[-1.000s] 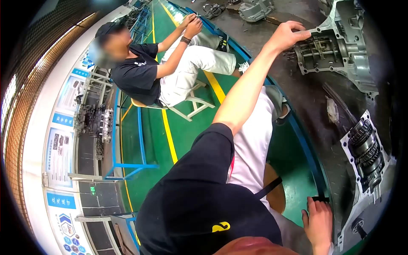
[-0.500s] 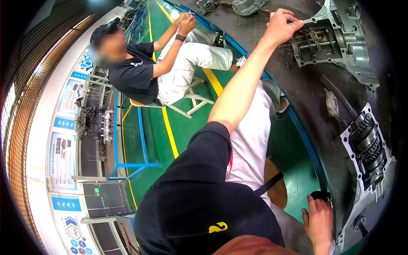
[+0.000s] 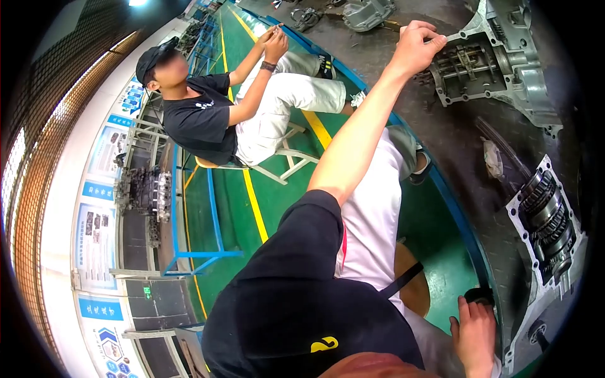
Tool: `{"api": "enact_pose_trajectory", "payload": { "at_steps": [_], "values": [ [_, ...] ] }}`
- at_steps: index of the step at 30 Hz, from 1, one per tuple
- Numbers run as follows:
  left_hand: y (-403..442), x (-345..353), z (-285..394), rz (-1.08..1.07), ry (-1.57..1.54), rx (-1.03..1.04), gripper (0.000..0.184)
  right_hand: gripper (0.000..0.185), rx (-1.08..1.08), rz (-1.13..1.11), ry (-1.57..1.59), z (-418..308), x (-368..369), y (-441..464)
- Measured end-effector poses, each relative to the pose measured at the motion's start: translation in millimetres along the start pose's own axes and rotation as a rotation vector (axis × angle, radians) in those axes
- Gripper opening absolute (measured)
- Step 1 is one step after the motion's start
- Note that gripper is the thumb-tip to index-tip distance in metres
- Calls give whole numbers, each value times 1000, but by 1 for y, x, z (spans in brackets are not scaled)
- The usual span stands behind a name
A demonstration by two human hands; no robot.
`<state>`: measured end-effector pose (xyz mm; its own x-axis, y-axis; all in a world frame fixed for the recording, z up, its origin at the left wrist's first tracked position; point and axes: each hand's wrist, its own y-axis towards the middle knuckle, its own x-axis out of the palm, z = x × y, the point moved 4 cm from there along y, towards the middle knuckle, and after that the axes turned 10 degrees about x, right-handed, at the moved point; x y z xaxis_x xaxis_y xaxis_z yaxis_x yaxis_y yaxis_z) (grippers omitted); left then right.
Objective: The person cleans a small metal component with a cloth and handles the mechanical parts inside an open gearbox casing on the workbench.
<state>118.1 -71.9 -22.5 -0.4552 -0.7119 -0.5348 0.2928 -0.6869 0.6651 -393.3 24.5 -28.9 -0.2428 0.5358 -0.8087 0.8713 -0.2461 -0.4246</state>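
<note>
My left hand point(image 3: 417, 48) reaches out over the dark workbench, beside an opened gearbox housing point(image 3: 529, 82) with shafts and forks inside. Its fingers are curled in towards the thumb; whatever they may hold is too small or hidden to make out. My right hand point(image 3: 476, 331) lies low by the bench edge, thumb apart and fingers stretched out. Its fingertips touch or overlap a black round object point(image 3: 480, 295) whose kind I cannot tell. Ahead of that hand is the other gearbox half point(image 3: 529, 242), with a gear shaft point(image 3: 547, 217) in it.
A blue edge point(image 3: 450, 195) borders the workbench point(image 3: 454, 135). Metal rods point(image 3: 504, 148) and a crumpled pale scrap point(image 3: 493, 159) lie between the housings. Another metal casing point(image 3: 368, 14) is at the far end. A seated person point(image 3: 208, 113) is on my left, both hands raised together.
My left hand shifts very slightly, its thumb and fingers turning a little. My right hand stays nearly in place. The view tilts slightly, and the seated person's head is turned more upward.
</note>
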Motion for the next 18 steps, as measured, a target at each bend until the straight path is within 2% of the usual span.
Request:
{"api": "enact_pose_trajectory", "payload": {
  "at_steps": [2, 6, 9, 12, 15, 17, 18],
  "values": [
    [0, -2, 9, -37, 43, -18, 36, 46, 58, -47, 29, 1, 2, -1],
    [-2, -1, 8, 1, -34, -62, 34, 46, 23, -15, -9, -5, -3, -1],
    [0, 2, 6, 25, -27, 44, 33, 46, 38, -26, 7, -5, -4, 0],
    [2, 3, 10, 23, 59, -54, 35, 46, 5, 13, -12, -3, -3, 1],
    [-1, 2, 3, 26, -111, -173, 33, 46, 30, -35, 8, 0, 3, 0],
    [1, 4, -1, 24, -48, -29, 33, 47, 9, -21, -54, 1, 7, -2],
    [1, 3, 4, 25, -48, -32, 33, 47, 9, -23, -54, 1, 7, -2]
  ]
}}
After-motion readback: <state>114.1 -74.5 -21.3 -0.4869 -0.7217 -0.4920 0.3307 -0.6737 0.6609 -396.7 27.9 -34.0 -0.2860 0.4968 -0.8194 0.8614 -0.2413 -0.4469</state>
